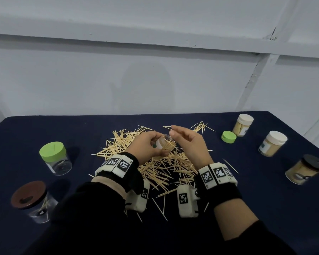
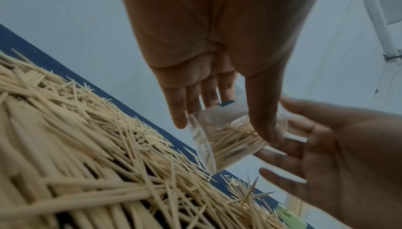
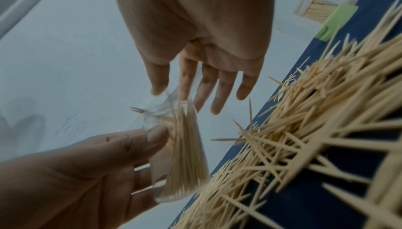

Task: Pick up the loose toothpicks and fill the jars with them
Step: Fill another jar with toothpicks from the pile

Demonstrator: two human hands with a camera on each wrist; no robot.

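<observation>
A big pile of loose toothpicks [image 1: 155, 162] [image 2: 87, 146] [image 3: 304, 129] lies mid-table on the dark blue cloth [image 1: 247, 208]. My left hand [image 1: 147, 146] [image 2: 208, 93] [image 3: 87, 164] grips a lidless clear jar [image 1: 165, 144] [image 2: 228, 140] [image 3: 180, 155] just above the pile. The jar is tilted with its mouth toward the right and is partly filled with toothpicks. My right hand [image 1: 188, 142] [image 2: 337, 146] [image 3: 206, 86] hovers at the jar's mouth, fingers straight and spread. I see nothing held in it.
On the left stand a green-lidded jar [image 1: 53, 157] and a brown-lidded jar [image 1: 31, 201], both nearly empty. On the right are a loose green lid [image 1: 228, 137], two white-lidded jars [image 1: 243, 124] [image 1: 273, 142] and a black-lidded jar [image 1: 306, 168], all full. Stray toothpicks lie near my wrists.
</observation>
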